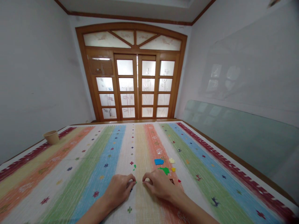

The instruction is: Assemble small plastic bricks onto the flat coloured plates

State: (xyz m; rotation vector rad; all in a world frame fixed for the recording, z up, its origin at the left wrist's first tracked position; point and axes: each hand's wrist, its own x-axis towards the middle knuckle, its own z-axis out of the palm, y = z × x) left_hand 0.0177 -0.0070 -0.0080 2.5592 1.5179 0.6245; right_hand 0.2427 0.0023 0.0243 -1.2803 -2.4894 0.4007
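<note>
My left hand is low over the striped tablecloth, thumb and forefinger pinched. A tiny green piece shows at its fingertips. Just to the right, my right hand is also closed in a pinch; whatever it holds is too small to make out. The fingertips of both hands are close but apart. Small green bits lie beyond my left hand. Past my right hand are a green piece, a blue piece and a pale yellow piece, with smaller yellow, red and brown pieces.
A tan cup stands near the table's left edge. Beyond the far edge are wooden doors with frosted panes. A pale green glass panel leans along the right wall, beside the table.
</note>
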